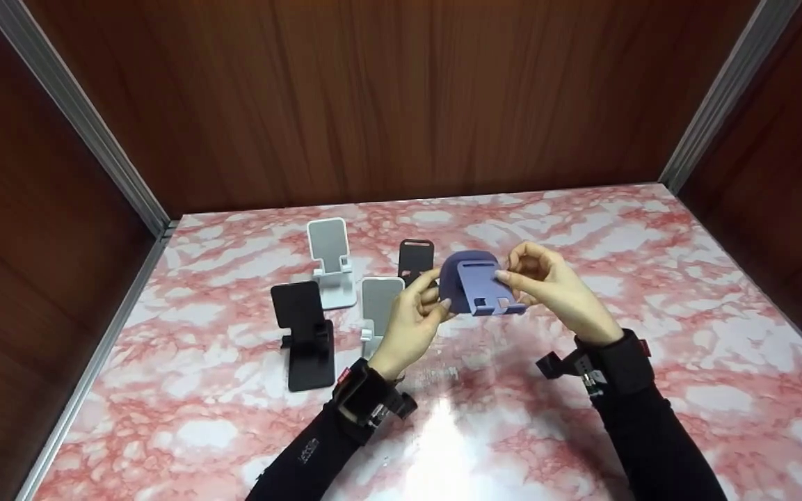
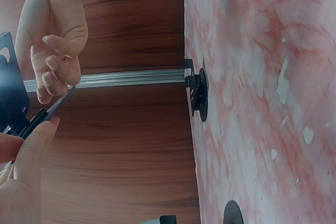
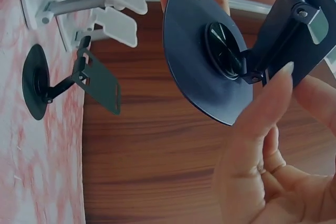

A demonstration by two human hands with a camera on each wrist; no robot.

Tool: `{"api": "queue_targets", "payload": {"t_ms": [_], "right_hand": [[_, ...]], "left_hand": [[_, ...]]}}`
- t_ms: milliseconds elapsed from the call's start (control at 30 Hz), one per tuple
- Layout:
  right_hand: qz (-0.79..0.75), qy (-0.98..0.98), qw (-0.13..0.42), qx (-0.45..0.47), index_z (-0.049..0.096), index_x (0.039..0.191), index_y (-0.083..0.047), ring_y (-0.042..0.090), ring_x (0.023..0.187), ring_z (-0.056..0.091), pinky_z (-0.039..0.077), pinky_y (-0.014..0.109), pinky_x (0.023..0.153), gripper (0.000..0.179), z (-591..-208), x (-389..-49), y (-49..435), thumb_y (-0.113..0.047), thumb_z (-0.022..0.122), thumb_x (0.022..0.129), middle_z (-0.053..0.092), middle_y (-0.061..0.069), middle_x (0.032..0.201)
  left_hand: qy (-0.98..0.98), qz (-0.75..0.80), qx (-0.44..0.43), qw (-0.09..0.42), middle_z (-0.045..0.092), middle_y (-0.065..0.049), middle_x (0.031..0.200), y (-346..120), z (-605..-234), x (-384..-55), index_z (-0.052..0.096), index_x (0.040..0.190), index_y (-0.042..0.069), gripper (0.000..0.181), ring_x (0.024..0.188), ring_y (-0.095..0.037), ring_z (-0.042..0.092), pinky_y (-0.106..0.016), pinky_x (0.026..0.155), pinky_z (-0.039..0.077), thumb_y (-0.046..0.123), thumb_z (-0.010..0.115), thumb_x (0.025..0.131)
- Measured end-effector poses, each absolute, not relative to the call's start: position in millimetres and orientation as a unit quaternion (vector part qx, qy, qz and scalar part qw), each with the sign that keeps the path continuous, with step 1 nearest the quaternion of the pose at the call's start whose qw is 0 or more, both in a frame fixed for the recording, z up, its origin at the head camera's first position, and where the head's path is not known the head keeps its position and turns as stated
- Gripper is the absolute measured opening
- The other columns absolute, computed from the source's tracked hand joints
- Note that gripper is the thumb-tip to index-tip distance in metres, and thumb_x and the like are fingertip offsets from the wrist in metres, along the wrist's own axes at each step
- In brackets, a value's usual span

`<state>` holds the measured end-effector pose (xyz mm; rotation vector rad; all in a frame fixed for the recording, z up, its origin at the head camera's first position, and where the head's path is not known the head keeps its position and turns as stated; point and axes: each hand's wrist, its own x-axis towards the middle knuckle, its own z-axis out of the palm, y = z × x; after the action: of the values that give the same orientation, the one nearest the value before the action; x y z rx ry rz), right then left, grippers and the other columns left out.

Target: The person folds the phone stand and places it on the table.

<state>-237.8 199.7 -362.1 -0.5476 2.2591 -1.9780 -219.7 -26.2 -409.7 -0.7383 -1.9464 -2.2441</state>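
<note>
A purple phone stand (image 1: 480, 285) with a round base is held up above the table between both hands. My left hand (image 1: 414, 320) pinches the edge of the base (image 3: 191, 61), thumb in front. On the other side, my right hand (image 1: 554, 285) grips the slotted phone plate (image 3: 299, 40) between thumb and index finger, its other fingers curled. The right wrist view shows the underside hinge joining plate and base. In the left wrist view the stand (image 2: 11, 90) is cut off by the left edge.
Several other phone stands are left of the held one: a white one (image 1: 329, 247) at the back, a black one (image 1: 303, 309) at the front left, another white one (image 1: 381, 299) partly behind my left hand, and a dark one (image 1: 416, 256). Wooden panels (image 1: 401, 97) enclose the marbled table (image 1: 220, 390).
</note>
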Motion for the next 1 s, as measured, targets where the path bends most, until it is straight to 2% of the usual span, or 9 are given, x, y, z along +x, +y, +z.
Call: {"api": "queue_targets", "payload": {"t_ms": [167, 267, 367, 533, 667, 900, 1000], "right_hand": [[-0.648, 0.739, 0.051, -0.177, 0.049, 0.116, 0.003, 0.018, 0.086, 0.059, 0.054, 0.029, 0.069, 0.039, -361.2, -238.0, 201.2, -0.016, 0.071, 0.09, 0.058, 0.012, 0.1], [-0.645, 0.74, 0.073, -0.176, 0.049, 0.127, 0.0, 0.023, 0.097, 0.06, 0.056, 0.035, 0.08, 0.044, -361.2, -238.7, 202.8, -0.019, 0.069, 0.092, 0.058, 0.017, 0.112], [-0.64, 0.743, 0.1, -0.167, 0.05, 0.133, -0.003, 0.027, 0.1, 0.062, 0.056, 0.039, 0.084, 0.047, -360.8, -239.1, 204.0, -0.023, 0.067, 0.093, 0.059, 0.019, 0.117], [-0.654, 0.727, 0.136, -0.158, 0.049, 0.134, 0.002, 0.025, 0.099, 0.064, 0.055, 0.041, 0.086, 0.049, -361.3, -239.7, 204.1, -0.022, 0.066, 0.094, 0.06, 0.019, 0.116], [-0.691, 0.684, 0.164, -0.164, 0.047, 0.132, 0.007, 0.025, 0.101, 0.064, 0.05, 0.048, 0.092, 0.046, -363.5, -241.2, 202.9, -0.014, 0.064, 0.095, 0.058, 0.019, 0.118], [-0.734, 0.632, 0.183, -0.169, 0.055, 0.121, 0.003, 0.024, 0.097, 0.065, 0.052, 0.05, 0.088, 0.028, -367.9, -244.2, 199.0, -0.011, 0.059, 0.097, 0.06, 0.015, 0.112], [-0.744, 0.619, 0.189, -0.169, 0.056, 0.119, 0.003, 0.023, 0.095, 0.065, 0.054, 0.047, 0.086, 0.025, -369.3, -245.3, 197.3, -0.011, 0.059, 0.098, 0.061, 0.015, 0.11]], "left_hand": [[-0.623, -0.744, -0.24, 0.03, 0.062, -0.03, 0.116, -26.5, -409.2, -220.6, 0.048, 0.131, -0.011, 0.046, 0.097, -0.035, 0.067, -0.037, 0.083, 0.056, -0.022, 0.047, 0.087], [-0.616, -0.75, -0.24, 0.022, 0.062, -0.031, 0.116, -26.5, -408.9, -220.6, 0.047, 0.132, -0.011, 0.046, 0.098, -0.035, 0.067, -0.038, 0.085, 0.055, -0.022, 0.045, 0.087], [-0.608, -0.757, -0.239, 0.016, 0.061, -0.031, 0.117, -26.8, -408.4, -220.4, 0.046, 0.132, -0.012, 0.046, 0.1, -0.036, 0.066, -0.039, 0.085, 0.055, -0.023, 0.044, 0.087], [-0.588, -0.777, -0.225, -0.003, 0.06, -0.032, 0.117, -27.2, -409.0, -221.5, 0.044, 0.134, -0.012, 0.048, 0.1, -0.035, 0.066, -0.039, 0.087, 0.054, -0.023, 0.042, 0.087], [-0.585, -0.782, -0.213, -0.02, 0.061, -0.031, 0.117, -27.3, -409.4, -222.0, 0.042, 0.135, -0.011, 0.049, 0.098, -0.032, 0.067, -0.039, 0.087, 0.054, -0.022, 0.042, 0.087], [-0.591, -0.78, -0.203, -0.031, 0.062, -0.03, 0.114, -28.1, -409.0, -221.2, 0.044, 0.134, -0.011, 0.048, 0.094, -0.028, 0.068, -0.04, 0.086, 0.055, -0.02, 0.044, 0.087], [-0.587, -0.784, -0.198, -0.041, 0.063, -0.029, 0.114, -29.9, -407.8, -220.8, 0.045, 0.133, -0.011, 0.044, 0.093, -0.026, 0.068, -0.042, 0.086, 0.055, -0.012, 0.047, 0.089]]}}
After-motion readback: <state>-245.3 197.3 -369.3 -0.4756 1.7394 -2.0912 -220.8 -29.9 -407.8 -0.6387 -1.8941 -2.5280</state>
